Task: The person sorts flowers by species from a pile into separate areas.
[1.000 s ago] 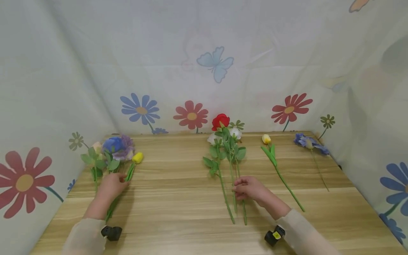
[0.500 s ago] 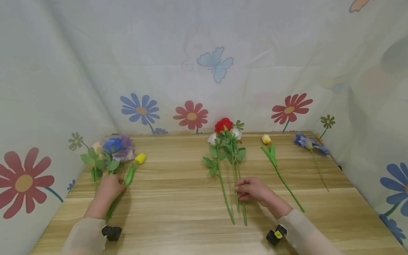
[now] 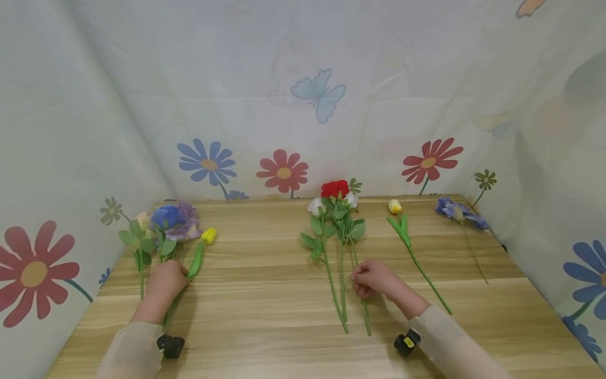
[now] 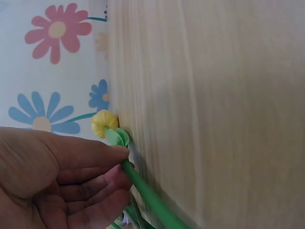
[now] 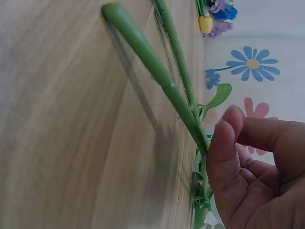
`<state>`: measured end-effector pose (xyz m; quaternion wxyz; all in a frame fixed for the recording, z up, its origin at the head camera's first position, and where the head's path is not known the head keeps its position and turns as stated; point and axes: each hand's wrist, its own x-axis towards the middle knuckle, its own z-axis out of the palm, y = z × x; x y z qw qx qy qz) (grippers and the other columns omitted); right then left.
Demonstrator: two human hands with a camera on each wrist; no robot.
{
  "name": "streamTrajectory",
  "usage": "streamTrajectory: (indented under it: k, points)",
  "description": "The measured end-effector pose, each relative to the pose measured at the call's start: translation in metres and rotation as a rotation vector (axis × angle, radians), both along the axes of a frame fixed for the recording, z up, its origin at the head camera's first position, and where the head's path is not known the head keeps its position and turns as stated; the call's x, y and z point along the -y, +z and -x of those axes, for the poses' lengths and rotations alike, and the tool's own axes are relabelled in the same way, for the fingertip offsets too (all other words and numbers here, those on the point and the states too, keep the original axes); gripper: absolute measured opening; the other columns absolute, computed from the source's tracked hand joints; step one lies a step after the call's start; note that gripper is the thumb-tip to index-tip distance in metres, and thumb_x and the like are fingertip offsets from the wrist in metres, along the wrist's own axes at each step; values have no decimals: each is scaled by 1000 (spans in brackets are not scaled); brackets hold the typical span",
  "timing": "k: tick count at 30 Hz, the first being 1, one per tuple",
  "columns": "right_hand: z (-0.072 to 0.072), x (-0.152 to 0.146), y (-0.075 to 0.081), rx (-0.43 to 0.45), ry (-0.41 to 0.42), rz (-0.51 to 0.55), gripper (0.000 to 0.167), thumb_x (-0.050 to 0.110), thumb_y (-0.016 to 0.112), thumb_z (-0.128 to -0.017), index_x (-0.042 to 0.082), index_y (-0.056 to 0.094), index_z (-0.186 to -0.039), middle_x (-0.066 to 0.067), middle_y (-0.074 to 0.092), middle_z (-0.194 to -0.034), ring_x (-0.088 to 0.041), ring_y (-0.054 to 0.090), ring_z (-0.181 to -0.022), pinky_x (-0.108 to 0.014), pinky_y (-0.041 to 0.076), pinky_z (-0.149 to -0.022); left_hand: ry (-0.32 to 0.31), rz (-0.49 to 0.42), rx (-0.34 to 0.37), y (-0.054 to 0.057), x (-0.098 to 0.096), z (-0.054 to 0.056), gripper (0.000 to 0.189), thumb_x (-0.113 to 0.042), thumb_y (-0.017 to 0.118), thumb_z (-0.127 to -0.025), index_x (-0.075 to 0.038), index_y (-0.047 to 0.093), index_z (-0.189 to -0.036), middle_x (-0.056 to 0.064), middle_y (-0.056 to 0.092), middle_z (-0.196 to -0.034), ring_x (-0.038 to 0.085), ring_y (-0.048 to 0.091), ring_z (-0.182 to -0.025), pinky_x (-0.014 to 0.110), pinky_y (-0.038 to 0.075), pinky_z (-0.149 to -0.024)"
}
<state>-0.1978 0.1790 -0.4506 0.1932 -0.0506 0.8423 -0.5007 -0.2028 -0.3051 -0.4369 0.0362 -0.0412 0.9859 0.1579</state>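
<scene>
On the wooden table (image 3: pixel 265 295) my left hand (image 3: pixel 165 276) grips the stems of a bunch at the left: a blue flower (image 3: pixel 164 216), a purple one (image 3: pixel 188 223) and a yellow tulip (image 3: pixel 209 235). In the left wrist view its fingers (image 4: pixel 114 162) curl round the tulip's green stem (image 4: pixel 147 193). My right hand (image 3: pixel 371 278) pinches one green stem (image 3: pixel 365 316) of the middle cluster, a red rose (image 3: pixel 334 188) between two white roses (image 3: pixel 314 206). The right wrist view shows thumb and fingertips (image 5: pixel 224 138) closed on that stem (image 5: pixel 157 71).
A single yellow tulip (image 3: pixel 395 206) with a long stem lies right of the cluster. A blue flower (image 3: pixel 456 210) lies in the far right corner. Cloth walls printed with flowers (image 3: pixel 284 172) enclose the table on three sides.
The red rose has slid slightly right and nearer, and its stem has shifted among the others. My right hand has moved a little right. The left bunch has barely shifted.
</scene>
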Motion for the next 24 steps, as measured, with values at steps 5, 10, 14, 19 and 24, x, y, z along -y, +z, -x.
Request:
streamTrajectory:
  k: [5,10,14,19,24]
  points:
    - [1,3,1,-10,-5,-26,16,2,58,-98,-10,69,-99,-10,70,-75,-8,60,-57,-22,55,-53,-2,-64,1,4,-6,1,35,-4,66,-81,11,72,-111,32,71,-115,52,66,-103,58,57,-86]
    - [0,3,2,3,-5,-4,17,3,58,-98,-11,68,-101,-10,69,-75,-8,60,-57,-22,55,-53,-1,-134,25,9,-12,0,36,-3,62,-88,14,68,-118,33,70,-120,51,66,-109,55,58,-87]
    - [0,3,3,10,14,20,18,5,59,-100,-11,67,-102,-9,69,-75,-7,61,-58,-23,56,-54,-4,-209,32,14,-16,1,35,-4,61,-93,15,66,-123,33,70,-116,41,70,-95,46,60,-77]
    - [2,3,8,-14,37,25,20,10,59,-101,-9,67,-106,-8,68,-74,-8,62,-60,-24,57,-56,-15,-293,46,24,-22,3,39,-8,59,-97,13,62,-130,33,69,-118,27,73,-84,39,60,-71]
    - [3,9,11,-61,81,26,25,13,61,-101,-9,67,-111,-11,69,-76,-9,63,-62,-29,59,-60,-22,-373,37,32,-34,4,42,-10,58,-99,12,60,-133,34,69,-120,24,75,-80,41,62,-73]
